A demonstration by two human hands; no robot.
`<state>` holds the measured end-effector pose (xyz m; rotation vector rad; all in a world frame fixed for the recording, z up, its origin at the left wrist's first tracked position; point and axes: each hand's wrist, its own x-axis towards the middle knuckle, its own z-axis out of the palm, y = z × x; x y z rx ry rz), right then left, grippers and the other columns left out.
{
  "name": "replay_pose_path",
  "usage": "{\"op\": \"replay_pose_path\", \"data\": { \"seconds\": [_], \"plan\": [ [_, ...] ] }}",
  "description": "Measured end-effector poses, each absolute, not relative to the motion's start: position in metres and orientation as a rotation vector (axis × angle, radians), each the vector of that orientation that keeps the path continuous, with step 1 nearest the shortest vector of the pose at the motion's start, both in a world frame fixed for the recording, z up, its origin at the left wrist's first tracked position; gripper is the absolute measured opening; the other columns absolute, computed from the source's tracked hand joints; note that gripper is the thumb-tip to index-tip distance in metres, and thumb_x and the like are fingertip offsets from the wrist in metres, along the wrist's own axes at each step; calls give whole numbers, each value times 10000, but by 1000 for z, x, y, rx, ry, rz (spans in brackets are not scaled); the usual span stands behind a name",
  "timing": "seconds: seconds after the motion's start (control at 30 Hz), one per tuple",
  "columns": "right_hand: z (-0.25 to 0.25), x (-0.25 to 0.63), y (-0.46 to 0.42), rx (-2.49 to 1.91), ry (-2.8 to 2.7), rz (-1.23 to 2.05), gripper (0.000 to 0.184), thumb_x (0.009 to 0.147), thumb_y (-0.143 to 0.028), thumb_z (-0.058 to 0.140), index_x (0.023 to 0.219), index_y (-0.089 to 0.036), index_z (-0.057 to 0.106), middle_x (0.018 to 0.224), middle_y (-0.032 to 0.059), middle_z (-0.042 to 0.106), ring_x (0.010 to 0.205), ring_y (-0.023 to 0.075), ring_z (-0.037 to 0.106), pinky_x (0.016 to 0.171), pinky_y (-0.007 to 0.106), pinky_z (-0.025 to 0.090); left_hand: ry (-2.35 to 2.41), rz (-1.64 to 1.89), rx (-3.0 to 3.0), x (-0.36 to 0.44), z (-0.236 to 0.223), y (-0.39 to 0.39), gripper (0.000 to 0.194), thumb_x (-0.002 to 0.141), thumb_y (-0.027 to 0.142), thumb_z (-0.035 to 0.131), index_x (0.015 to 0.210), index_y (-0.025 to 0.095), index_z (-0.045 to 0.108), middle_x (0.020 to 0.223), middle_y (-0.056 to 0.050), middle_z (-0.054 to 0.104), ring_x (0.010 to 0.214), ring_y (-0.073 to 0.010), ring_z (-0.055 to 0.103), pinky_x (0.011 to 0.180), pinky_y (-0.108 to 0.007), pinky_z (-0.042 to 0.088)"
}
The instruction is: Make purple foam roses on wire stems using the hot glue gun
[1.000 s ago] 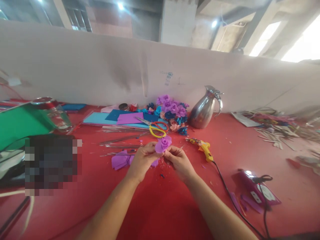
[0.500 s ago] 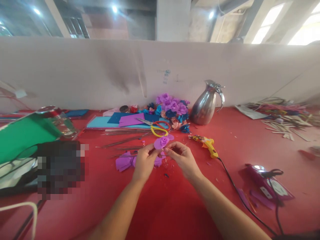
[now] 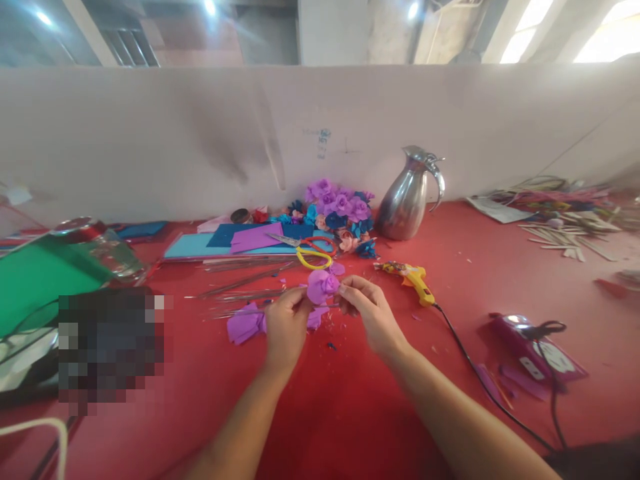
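purple flower (image 3: pixel 321 287) now turns its centre toward the right hand (image 3: pixel 371 312), within its reach; left hand (image 3: pixel 287 327) and right hand pinch opposite edges, fingers nearly closed.

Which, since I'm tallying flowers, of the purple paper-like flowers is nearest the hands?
The single round, purple paper-like flower between the left hand and right hand; the other purple flowers sit bunched farther back, beside the shiny metal jug.
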<state>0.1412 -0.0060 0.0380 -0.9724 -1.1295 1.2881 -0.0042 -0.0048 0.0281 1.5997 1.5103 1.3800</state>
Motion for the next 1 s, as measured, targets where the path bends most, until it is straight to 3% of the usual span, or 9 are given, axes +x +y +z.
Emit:
{"op": "replay_pose_path", "data": {
  "seconds": [0.27, 0.43, 0.67, 1.0],
  "plan": [
    [35, 142, -4, -1020, -1140, 1289, 173, 711, -344, 593, 635, -195, 547, 600, -21, 522, 551, 108, 408, 534, 255, 298, 1519, 1407, 1616, -6, 21, -3, 196, 747, 177, 565, 787, 203, 756, 804, -16, 745, 718, -189, 625, 692, -258, 455],
    [34, 140, -2, -1053, -1110, 1296, 87, 652, -275, 552, 617, -195, 545, 569, -33, 510, 531, 100, 388, 521, 252, 273, 1532, 1398, 1570, -8, 21, -3, 172, 755, 229, 610, 823, 202, 766, 819, -19, 750, 728, -193, 639, 692, -258, 459],
    [36, 136, -2, -1032, -959, 1466, 149, 629, -327, 615, 609, -194, 550, 562, -23, 550, 499, 87, 391, 505, 247, 263, 1483, 1376, 1416, -8, 17, 1, 197, 734, 301, 642, 827, 175, 762, 750, -23, 743, 719, -206, 656, 684, -274, 483],
    [37, 137, -2, -1033, -984, 1439, 170, 659, -337, 611, 591, -191, 558, 580, -16, 563, 518, 91, 415, 504, 247, 267, 1516, 1454, 1565, -7, 19, -2, 166, 734, 203, 620, 814, 206, 766, 768, -6, 735, 722, -183, 640, 687, -244, 473]
  ]
}}
